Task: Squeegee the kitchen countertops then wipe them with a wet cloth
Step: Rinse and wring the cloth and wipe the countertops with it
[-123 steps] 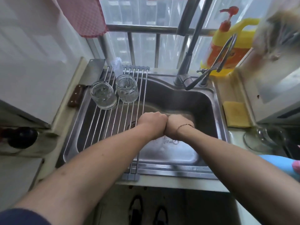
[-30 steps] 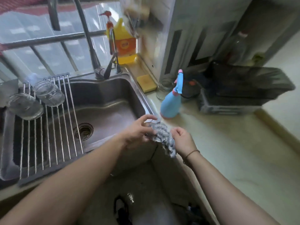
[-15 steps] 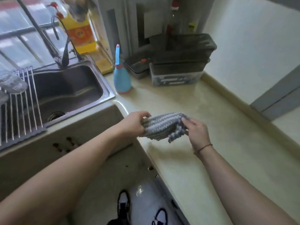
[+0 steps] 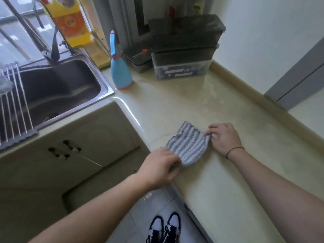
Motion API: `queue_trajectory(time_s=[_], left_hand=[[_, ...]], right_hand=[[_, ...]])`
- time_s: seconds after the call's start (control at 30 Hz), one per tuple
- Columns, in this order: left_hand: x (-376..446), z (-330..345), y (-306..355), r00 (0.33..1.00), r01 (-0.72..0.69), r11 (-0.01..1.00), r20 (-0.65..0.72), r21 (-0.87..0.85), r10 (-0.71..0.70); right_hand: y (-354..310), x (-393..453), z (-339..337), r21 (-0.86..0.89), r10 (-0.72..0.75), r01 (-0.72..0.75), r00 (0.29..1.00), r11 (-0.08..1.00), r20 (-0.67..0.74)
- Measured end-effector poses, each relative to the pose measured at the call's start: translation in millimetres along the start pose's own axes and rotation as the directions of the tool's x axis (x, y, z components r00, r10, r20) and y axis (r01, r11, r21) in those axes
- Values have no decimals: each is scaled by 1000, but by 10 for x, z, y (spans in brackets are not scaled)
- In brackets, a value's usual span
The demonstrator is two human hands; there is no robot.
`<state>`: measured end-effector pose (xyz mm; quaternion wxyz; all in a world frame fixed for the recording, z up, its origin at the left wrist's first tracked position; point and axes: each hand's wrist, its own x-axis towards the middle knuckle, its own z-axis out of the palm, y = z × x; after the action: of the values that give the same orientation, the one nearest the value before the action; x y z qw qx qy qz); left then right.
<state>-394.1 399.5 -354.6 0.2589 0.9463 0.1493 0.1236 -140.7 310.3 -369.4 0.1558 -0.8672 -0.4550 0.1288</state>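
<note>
step: you are spreading the cloth [image 4: 188, 143] on the countertop [image 4: 219, 186] | left hand [image 4: 158, 166] and right hand [image 4: 224, 139] each pinching an edge | next: flatten it, start wiping

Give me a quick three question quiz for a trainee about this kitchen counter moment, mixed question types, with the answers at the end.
1. True or false: the striped cloth lies on the countertop, not in the sink.
2. Which hands hold the cloth? A) only the left hand B) only the right hand C) both
3. Fill in: the upright blue item between the sink and the dark containers is a ____ bottle.

Key
1. True.
2. C: the left hand grips its near corner, the right hand pinches its far edge.
3. Spray.
</note>
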Motion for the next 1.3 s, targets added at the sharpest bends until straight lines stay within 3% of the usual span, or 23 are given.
queue_trajectory(time_s=[0.1,0.23,0.4,0.77,1.03,1.13,1.3], left_hand=[[-175,423,62,998,-16,1000,57,-11,16],[-248,625,210,996,11,998,83,68,-17],[-269,677,457,990,31,989,129,148,-50],[-717,1354,1466,983,20,993,181,118,-42],[-987,1817,2259,972,-113,989,216,100,89],[-1031,1873,2392,980,-101,992,177,69,87],[-1114,1836,2387,995,-94,994,39,-62,96]], right_hand=[[171,-265,63,-167,11,-9,1000,986,11],[422,-523,34,-337,-153,121,986,934,-68],[650,-826,-7,-416,-194,155,980,896,-53],[1367,-1786,-168,-395,-269,231,962,889,-44],[1961,-2532,-349,-409,-361,304,930,860,-67],[2078,-2708,-390,-367,-351,289,930,884,-112],[2117,-2786,-361,-278,-547,516,836,810,-41]])
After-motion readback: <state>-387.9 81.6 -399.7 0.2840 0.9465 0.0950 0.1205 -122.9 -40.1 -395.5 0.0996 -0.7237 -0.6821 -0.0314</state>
